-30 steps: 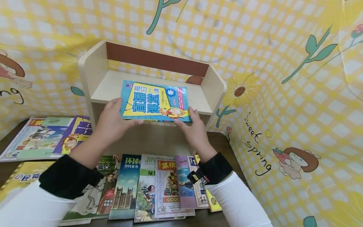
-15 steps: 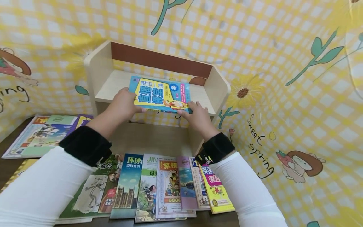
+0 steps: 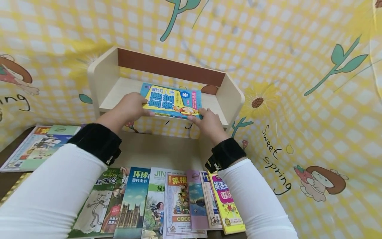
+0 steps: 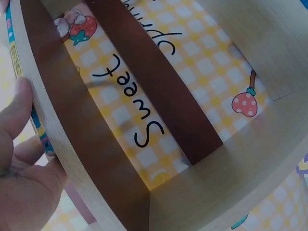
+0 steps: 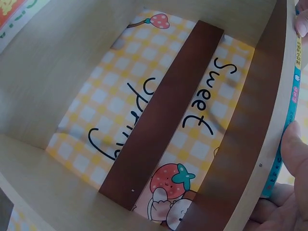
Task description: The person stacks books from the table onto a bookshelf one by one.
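Note:
A blue and yellow book (image 3: 167, 101) lies flat, cover up, at the upper board of a small wooden bookshelf (image 3: 102, 78). My left hand (image 3: 131, 107) grips its left end, thumb along the spine edge. At the opposite end, my right hand (image 3: 209, 123) pinches the near right corner. Both wrist views look into the lower compartment from below; there the book's spine (image 5: 289, 110) runs along the front edge of the board, close against it. The left thumb (image 4: 20, 103) also shows beside that edge. Whether the book's full weight rests on the board, I cannot tell.
Several books lie in an overlapping row before the shelf, among them a blue one with a castle (image 3: 132, 196) and a yellow one (image 3: 228, 205). More books (image 3: 38, 146) lie at the left. A brown bar (image 3: 170, 66) crosses the shelf's back. Checked cloth (image 3: 298, 83) hangs close behind and to the right.
Both hands have carried the book forward, away from me and slightly right, onto or just over the upper board. Their hold on it looks the same. The head view has shifted a little.

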Demonstrator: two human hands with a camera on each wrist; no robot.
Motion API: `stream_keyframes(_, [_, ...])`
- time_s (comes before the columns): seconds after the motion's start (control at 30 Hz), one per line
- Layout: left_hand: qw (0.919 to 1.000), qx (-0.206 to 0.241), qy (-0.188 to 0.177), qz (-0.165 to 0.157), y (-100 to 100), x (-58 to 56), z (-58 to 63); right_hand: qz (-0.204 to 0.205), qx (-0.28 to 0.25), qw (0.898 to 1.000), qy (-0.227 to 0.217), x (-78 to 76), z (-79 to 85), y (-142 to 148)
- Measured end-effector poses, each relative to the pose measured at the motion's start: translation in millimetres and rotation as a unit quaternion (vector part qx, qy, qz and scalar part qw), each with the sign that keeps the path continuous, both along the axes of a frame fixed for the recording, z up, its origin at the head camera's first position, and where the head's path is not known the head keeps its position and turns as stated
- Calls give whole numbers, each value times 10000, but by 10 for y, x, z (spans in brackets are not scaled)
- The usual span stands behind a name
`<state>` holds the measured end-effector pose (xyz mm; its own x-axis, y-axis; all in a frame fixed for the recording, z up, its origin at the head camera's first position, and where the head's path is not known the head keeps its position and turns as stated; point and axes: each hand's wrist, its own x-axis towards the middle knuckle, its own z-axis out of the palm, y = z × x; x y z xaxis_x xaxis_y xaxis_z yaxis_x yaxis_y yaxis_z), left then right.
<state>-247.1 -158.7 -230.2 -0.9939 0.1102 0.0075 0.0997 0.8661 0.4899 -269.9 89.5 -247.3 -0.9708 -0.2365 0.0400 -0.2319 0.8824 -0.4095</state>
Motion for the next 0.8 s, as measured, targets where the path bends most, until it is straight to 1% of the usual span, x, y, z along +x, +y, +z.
stream_keyframes(0.1, [10000, -25, 68, -52, 7, -33, 12, -72, -60, 10000, -27, -10, 25, 16])
stream_keyframes(0.27, [9996, -132, 207, -167, 57, -75, 44, -42, -95, 9999, -64, -30, 91, 77])
stream_keyframes(0.37, [9989, -174, 263, -342, 192, -121, 34, -168, -76, 9998, -122, 9, 107, 211])
stream_keyframes(0.5, [9984, -121, 268, -485, 353, -170, 16, -387, -107, 9991, -158, 54, 109, 357])
stream_keyframes(0.63, [9975, 380, 300, -510, 423, -200, -19, -474, -62, 9988, -73, 68, 79, 428])
stream_keyframes(0.73, [9940, 927, 427, -394, 395, -184, -85, -387, 124, 9990, 183, 64, 16, 438])
stream_keyframes(0.8, [9916, 1113, 597, -287, 344, -143, -126, -320, 228, 9982, 454, 81, -16, 429])
